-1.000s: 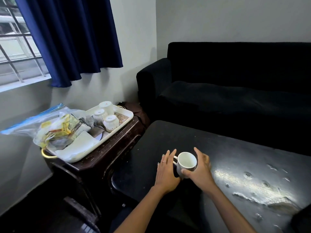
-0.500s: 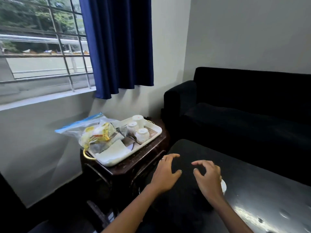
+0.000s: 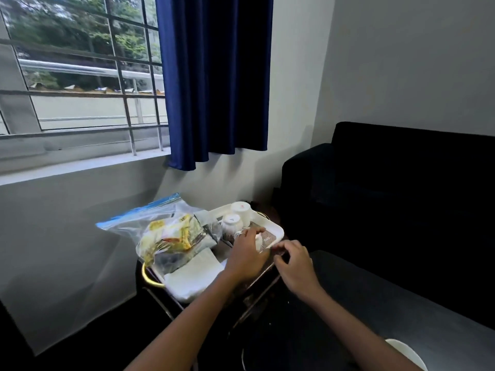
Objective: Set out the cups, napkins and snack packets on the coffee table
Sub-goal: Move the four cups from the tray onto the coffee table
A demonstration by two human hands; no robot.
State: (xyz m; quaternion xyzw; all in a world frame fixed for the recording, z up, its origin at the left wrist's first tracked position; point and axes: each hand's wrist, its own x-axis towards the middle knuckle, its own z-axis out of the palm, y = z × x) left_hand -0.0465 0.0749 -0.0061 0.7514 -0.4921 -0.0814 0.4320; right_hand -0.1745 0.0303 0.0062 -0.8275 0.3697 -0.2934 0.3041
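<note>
A white tray (image 3: 277, 228) sits on a small dark side table. Two white cups stand upside down at its far end, one (image 3: 241, 211) behind the other (image 3: 232, 223). My left hand (image 3: 245, 254) lies over a third cup (image 3: 258, 242) on the tray, its fingers curled round it; only a white sliver of that cup shows. My right hand (image 3: 294, 265) hovers just right of the tray's edge, fingers loosely curled, holding nothing. A clear zip bag of snack packets (image 3: 171, 234) and folded white napkins (image 3: 192, 274) fill the tray's near end. One white cup (image 3: 407, 353) stands on the black coffee table (image 3: 375, 303).
The side table (image 3: 254, 295) has a gold handle (image 3: 148, 277) on its left end and stands against the wall under a barred window. A black sofa (image 3: 401, 196) runs behind the coffee table. A blue curtain (image 3: 217, 76) hangs above the tray.
Both hands let go of the cup on the coffee table and moved left to the tray. My left hand now covers a cup there. The view swung up and left.
</note>
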